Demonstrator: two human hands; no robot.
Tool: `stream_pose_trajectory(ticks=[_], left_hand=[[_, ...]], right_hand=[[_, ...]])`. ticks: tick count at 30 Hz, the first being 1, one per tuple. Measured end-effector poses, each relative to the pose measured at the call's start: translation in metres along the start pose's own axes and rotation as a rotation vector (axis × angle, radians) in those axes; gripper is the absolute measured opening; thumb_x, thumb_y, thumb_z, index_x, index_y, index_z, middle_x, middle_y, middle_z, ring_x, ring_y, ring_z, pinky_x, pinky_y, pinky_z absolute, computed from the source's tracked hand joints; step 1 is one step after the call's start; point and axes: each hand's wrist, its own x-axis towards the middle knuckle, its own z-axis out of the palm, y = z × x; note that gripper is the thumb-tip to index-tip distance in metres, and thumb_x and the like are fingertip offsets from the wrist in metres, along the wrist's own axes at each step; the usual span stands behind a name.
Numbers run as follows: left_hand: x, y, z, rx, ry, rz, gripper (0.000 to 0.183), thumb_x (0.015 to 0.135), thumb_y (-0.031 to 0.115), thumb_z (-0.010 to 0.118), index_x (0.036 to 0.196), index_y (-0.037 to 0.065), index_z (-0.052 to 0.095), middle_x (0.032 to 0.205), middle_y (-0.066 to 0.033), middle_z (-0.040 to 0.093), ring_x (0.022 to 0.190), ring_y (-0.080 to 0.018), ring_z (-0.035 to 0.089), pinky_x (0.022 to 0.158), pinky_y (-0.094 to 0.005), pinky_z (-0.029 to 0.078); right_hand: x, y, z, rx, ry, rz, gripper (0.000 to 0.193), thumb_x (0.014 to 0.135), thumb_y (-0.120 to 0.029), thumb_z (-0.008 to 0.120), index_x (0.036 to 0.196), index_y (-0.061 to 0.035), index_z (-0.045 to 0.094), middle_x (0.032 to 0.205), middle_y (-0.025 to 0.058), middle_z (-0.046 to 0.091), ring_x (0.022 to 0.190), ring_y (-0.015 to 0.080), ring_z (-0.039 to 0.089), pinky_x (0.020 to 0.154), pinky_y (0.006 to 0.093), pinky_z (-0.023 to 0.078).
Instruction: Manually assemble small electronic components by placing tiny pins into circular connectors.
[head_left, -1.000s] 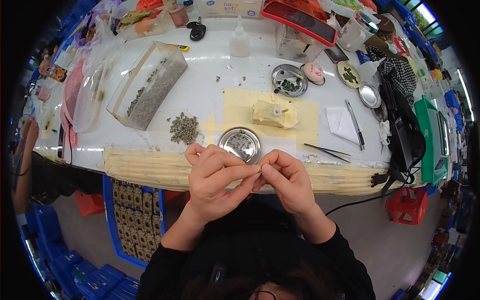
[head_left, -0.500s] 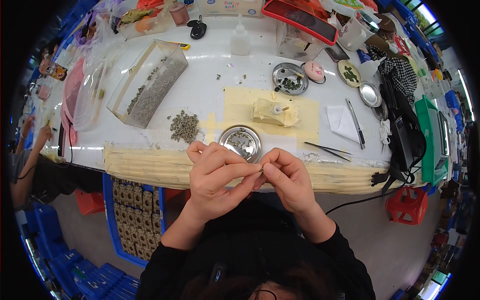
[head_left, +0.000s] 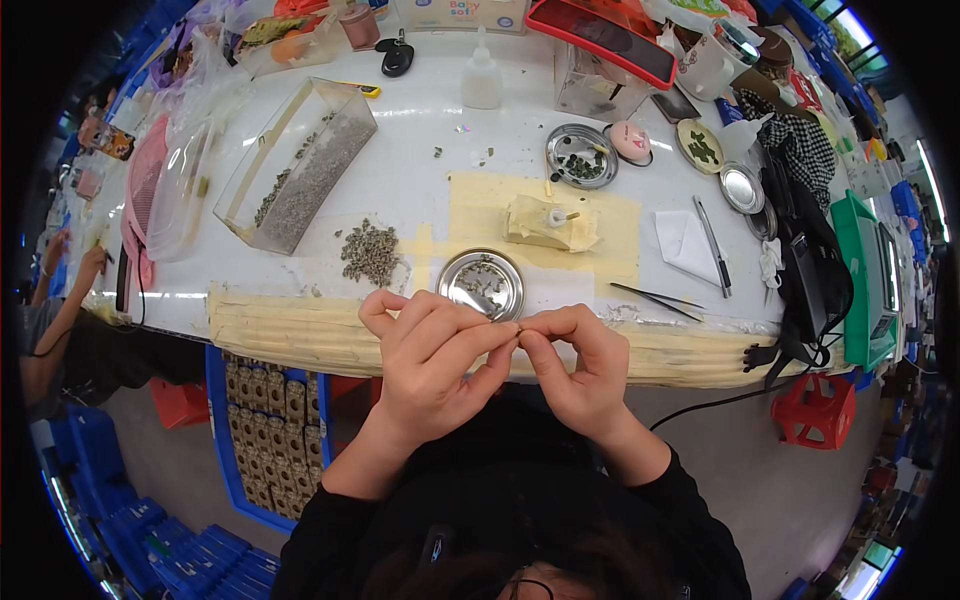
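The left hand and right hand meet at the fingertips, both pinched on a tiny piece; only a dark sliver shows, the fingers covering the rest, so its shape cannot be made out. It appears just beside the near rim of a round metal dish, partly hidden by the left hand, with small greyish bits scattered inside. Left of that lies a loose heap of similar bits, and beyond it a clear box holding grey granules. Farther off, a second metal dish contains dark green pieces. Below, the table edge cuts off a blue crate packed with patterned brown blocks.
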Motion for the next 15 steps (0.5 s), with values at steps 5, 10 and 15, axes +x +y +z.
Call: stream_pose_trajectory(ticks=[5,10,15], left_hand=[[0.0004,0.0011,0.0005,0.067,-0.014,0.014,0.024,0.068,0.009,0.08,0.089,0.015,0.073,0.079,0.0077,0.061,0.073,-0.0123,0.056,0.082,-0.0384,0.026],[0.0003,0.0004,0.0,0.064,-0.03,0.001,0.023,0.068,0.009,0.08,0.088,0.015,0.072,0.079,0.0074,0.061,0.072,-0.0125,0.055,0.082,-0.0384,0.026],[0.0002,-0.0001,0.0008,0.027,-0.017,0.003,0.023,0.067,0.009,0.08,0.088,0.015,0.073,0.078,0.0072,0.062,0.072,-0.0125,0.055,0.08,-0.0382,0.026]], right_hand=[[0.0054,0.0036,0.0044,-0.188,0.08,-0.251,0.015,0.08,0.005,0.073,0.094,0.0006,0.068,0.088,0.0113,0.072,0.075,0.0238,0.069,0.067,0.0305,0.054],[0.0065,0.0036,0.0069,-0.253,0.105,-0.325,0.019,0.077,0.004,0.075,0.094,-0.0005,0.068,0.088,0.0113,0.072,0.073,0.0259,0.069,0.064,0.0317,0.054],[0.0009,0.0019,0.003,0.058,0.034,0.05,0.01,0.088,-0.002,0.071,0.096,0.0019,0.067,0.085,0.0095,0.072,0.076,0.0158,0.069,0.066,0.0276,0.054]])
